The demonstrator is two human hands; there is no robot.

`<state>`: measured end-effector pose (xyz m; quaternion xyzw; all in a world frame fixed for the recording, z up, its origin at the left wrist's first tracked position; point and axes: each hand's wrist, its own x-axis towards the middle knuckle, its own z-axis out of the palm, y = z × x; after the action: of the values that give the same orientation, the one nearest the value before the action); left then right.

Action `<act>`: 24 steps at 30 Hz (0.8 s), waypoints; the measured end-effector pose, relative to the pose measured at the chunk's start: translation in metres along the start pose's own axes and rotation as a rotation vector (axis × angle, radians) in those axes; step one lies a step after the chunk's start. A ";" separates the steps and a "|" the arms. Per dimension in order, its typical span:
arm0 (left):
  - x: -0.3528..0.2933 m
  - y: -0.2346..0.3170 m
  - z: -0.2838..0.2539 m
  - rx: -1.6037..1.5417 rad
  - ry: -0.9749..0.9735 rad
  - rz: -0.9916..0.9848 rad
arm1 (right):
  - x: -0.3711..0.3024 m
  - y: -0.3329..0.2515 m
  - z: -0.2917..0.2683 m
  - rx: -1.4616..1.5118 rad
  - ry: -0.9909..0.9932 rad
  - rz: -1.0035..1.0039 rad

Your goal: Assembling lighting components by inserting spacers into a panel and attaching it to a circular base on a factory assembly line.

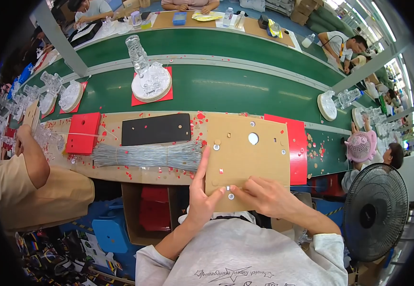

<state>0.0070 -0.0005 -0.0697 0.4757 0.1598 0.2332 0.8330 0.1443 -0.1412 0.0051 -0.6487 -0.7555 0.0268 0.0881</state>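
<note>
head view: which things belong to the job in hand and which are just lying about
Part of the job:
cardboard panel, with left hand and right hand at it
wire bundle, probably
red sheet partly covered by the panel, probably

Just about, it seems:
red scraps
black fan
blue stool

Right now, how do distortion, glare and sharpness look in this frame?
Head view: fisheye bows the green belt and blacks out the corners; head view: pale reflections streak that belt; head view: the cardboard sheet, left hand and right hand look reasonably sharp.
</note>
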 end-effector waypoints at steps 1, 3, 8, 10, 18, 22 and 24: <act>0.000 -0.002 0.000 0.013 -0.012 0.019 | -0.005 0.004 0.003 0.062 0.078 0.007; 0.000 0.002 -0.001 0.002 -0.030 0.002 | -0.011 0.010 0.007 0.123 0.157 0.005; -0.004 -0.005 0.003 -0.022 -0.047 0.012 | -0.016 0.015 0.016 0.151 0.202 -0.034; -0.003 -0.008 0.005 0.046 -0.013 0.007 | -0.010 0.010 0.018 0.116 0.199 -0.044; 0.001 -0.004 0.009 -0.028 -0.019 -0.022 | -0.022 0.023 0.018 0.204 0.311 0.029; 0.003 -0.006 0.015 -0.033 -0.006 -0.001 | -0.016 0.011 0.026 0.092 0.349 0.027; 0.008 -0.005 0.018 -0.072 -0.007 -0.015 | -0.012 0.010 0.027 0.034 0.358 -0.005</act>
<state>0.0235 -0.0113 -0.0650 0.4448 0.1519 0.2308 0.8519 0.1517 -0.1494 -0.0239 -0.6397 -0.7286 -0.0766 0.2324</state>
